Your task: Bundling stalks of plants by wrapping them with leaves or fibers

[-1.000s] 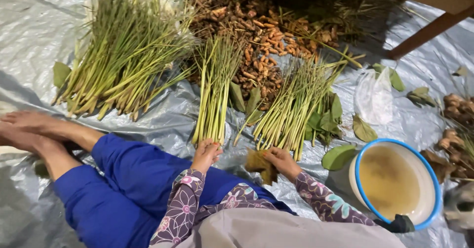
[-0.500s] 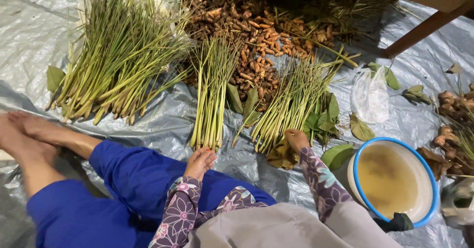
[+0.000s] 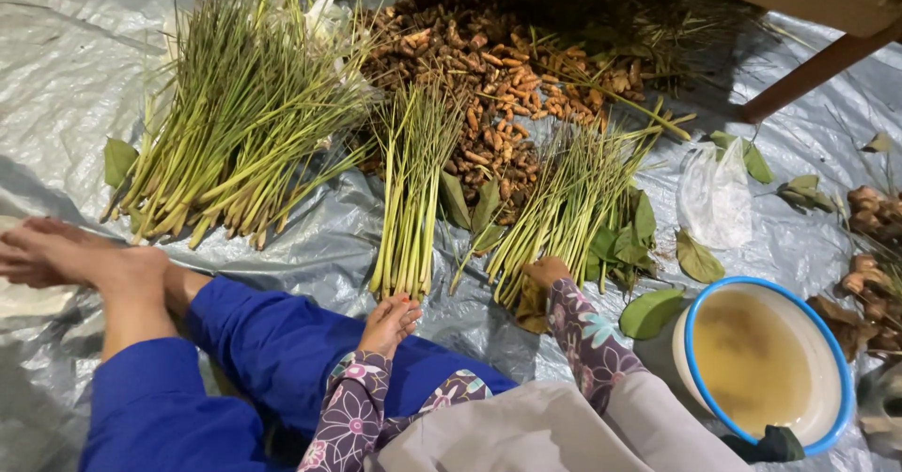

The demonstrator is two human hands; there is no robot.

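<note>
At lower centre, the left hand point(image 3: 390, 322) rests open-fingered against the middle bundle of long green lemongrass stalks point(image 3: 411, 190); the right hand point(image 3: 545, 273) closes its grip on the right-hand lemongrass bundle point(image 3: 564, 204), steadying its cut ends.

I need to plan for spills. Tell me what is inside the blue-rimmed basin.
The blue-rimmed basin holds cloudy yellowish-brown liquid, nearly filling it. The liquid is too murky to show the bottom or anything sunk there. A dark object overlaps the near rim, and the frame edge cuts off a little of the basin.
</note>
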